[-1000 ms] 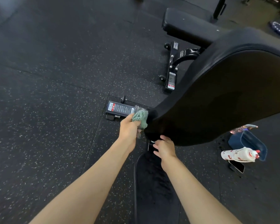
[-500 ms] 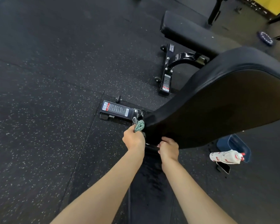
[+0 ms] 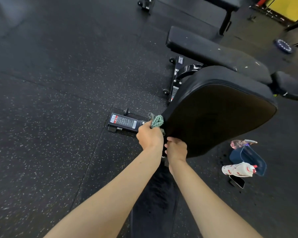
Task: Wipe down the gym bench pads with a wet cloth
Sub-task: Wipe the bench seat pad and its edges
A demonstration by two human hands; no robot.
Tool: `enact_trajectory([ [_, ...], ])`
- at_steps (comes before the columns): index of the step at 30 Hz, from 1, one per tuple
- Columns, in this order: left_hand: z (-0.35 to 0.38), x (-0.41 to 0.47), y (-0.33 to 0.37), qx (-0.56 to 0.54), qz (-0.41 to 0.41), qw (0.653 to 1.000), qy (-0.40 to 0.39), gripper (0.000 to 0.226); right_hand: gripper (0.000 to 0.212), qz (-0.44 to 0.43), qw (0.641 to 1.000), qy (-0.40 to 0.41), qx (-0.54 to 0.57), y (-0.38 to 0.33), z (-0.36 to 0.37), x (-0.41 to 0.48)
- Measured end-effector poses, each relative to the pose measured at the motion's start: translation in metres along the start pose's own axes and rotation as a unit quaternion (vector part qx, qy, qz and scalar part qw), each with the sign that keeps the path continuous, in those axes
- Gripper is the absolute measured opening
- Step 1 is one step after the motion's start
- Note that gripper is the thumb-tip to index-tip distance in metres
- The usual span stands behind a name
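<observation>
A raised black backrest pad (image 3: 217, 114) of the gym bench tilts up in front of me, its face towards the camera. My left hand (image 3: 149, 137) grips a green cloth (image 3: 156, 121) and holds it against the pad's left edge near the bottom. My right hand (image 3: 176, 149) curls around the pad's lower edge just to the right of the left hand. The seat pad (image 3: 153, 200) runs below my forearms, partly hidden by them.
The bench's base bar with a warning label (image 3: 126, 122) lies on the speckled rubber floor. A second flat bench (image 3: 213, 50) stands behind. At right on the floor are a blue basin (image 3: 249, 160), a white spray bottle (image 3: 237, 170) and a phone (image 3: 237, 181).
The view has tilted and shifted, so the pad shows more fully. My left hand with the cloth stays on the pad's left edge and has slid slightly; my right hand keeps its hold.
</observation>
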State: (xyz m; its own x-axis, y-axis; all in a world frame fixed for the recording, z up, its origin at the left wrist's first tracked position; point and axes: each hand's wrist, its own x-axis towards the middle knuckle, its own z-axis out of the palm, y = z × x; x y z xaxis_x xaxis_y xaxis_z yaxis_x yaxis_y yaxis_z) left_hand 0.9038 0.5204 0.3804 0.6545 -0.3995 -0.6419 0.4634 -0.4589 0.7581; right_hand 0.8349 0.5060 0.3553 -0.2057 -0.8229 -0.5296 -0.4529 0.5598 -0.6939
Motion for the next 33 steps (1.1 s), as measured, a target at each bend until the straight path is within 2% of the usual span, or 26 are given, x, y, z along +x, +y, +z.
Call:
enact_trajectory([
  [4,0.005,-0.022,0.024,-0.049,-0.004,0.999,0.017,0.025,0.033,-0.022,1.000,-0.010,0.012,-0.016,-0.030,-0.007],
  [7,0.006,-0.040,0.042,-0.087,-0.017,0.996,0.033,0.034,0.033,-0.037,0.999,-0.005,0.024,-0.029,-0.055,-0.012],
  [9,0.006,-0.048,0.053,-0.089,-0.010,0.995,0.037,0.029,0.034,-0.060,0.998,0.000,0.019,-0.040,-0.072,-0.016],
  [11,0.007,-0.058,0.063,-0.082,0.010,0.996,0.042,0.022,0.035,-0.101,0.995,-0.001,-0.002,-0.052,-0.089,-0.021],
  [17,0.004,-0.082,0.085,-0.067,0.047,0.995,0.051,0.026,0.030,-0.276,0.957,0.036,-0.087,-0.090,-0.111,-0.042],
  [19,0.002,-0.090,0.092,-0.057,0.068,0.995,0.043,0.025,0.029,-0.305,0.945,0.044,-0.107,-0.098,-0.112,-0.048],
  [21,-0.001,-0.100,0.104,-0.022,0.128,0.991,0.024,0.026,0.030,-0.312,0.939,0.047,-0.134,-0.106,-0.113,-0.056],
  [24,-0.007,-0.111,0.130,0.055,0.288,0.956,-0.010,0.026,0.030,-0.290,0.944,0.069,-0.144,-0.116,-0.119,-0.064],
  [26,-0.008,-0.110,0.145,0.096,0.368,0.925,0.002,0.029,0.029,-0.268,0.951,0.089,-0.128,-0.121,-0.124,-0.067],
  [29,0.008,-0.109,0.149,0.177,0.424,0.888,0.028,0.040,0.029,-0.247,0.956,0.116,-0.107,-0.126,-0.134,-0.064],
  [33,0.050,-0.122,0.135,0.252,0.477,0.840,0.060,0.037,0.029,-0.229,0.960,0.135,-0.082,-0.126,-0.158,-0.050],
])
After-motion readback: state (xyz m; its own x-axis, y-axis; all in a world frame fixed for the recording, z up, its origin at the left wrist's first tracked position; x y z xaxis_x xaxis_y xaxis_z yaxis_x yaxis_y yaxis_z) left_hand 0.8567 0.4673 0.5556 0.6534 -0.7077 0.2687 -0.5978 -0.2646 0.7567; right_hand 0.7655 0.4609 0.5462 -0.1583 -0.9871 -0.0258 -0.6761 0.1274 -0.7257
